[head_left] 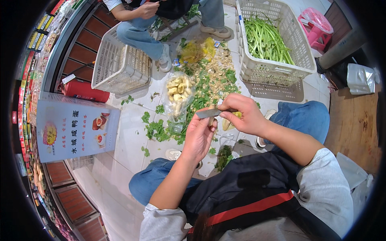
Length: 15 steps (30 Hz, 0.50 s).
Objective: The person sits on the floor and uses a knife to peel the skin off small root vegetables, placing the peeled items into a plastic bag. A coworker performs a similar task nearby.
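My right hand point(245, 116) grips a small knife, its blade point(207, 113) pointing left across the fingers of my left hand point(197, 137). Between my left thumb and fingers is a small pale brown piece, likely ginger root point(212, 121), partly hidden by the blade and fingers. Beyond my hands, a clear plastic bag point(180, 90) of peeled, pale yellow ginger pieces lies on the floor. Pale peelings point(215, 73) and green leaves point(200, 104) are heaped beside it. Below my right hand, a yellowish piece point(228, 124) shows partly on the floor.
A white plastic crate point(280, 61) of green stalks point(268, 39) stands front right, another crate point(120, 66) front left. A seated co-worker's hand point(147, 10) shows at the top. At left are a red cylinder point(86, 91) and a printed display box point(78, 129); a pink stool point(316, 33) stands far right.
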Available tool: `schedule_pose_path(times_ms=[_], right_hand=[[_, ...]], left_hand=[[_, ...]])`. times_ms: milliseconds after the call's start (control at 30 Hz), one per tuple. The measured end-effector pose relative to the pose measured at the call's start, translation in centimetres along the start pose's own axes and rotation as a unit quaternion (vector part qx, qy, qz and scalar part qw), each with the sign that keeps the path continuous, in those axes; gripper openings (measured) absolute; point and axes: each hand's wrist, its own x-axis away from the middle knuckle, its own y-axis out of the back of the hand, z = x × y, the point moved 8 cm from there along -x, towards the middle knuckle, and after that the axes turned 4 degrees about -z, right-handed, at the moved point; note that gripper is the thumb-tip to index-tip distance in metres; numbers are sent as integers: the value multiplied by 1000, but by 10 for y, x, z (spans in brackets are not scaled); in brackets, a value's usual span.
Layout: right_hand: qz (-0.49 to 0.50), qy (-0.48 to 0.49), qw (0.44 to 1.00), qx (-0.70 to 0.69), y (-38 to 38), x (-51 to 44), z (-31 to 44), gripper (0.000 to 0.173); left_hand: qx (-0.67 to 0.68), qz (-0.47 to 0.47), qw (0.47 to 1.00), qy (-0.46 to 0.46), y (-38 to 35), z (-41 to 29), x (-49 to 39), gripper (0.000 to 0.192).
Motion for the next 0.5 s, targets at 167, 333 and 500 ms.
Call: schedule_pose_path(times_ms=[167,333,500], right_hand=[[9,-35,999,-10,-3,2,-4,12],[-19,-64,998,20,5,0,-11,9],[-29,-248,968,-6,16,3,-91,12]], left_hand=[[-27,6,1000,-11,9,3,-4,21],[-63,22,997,-39,9,-4,-7,19],[-19,44,999,-13,-7,-11,1,25]])
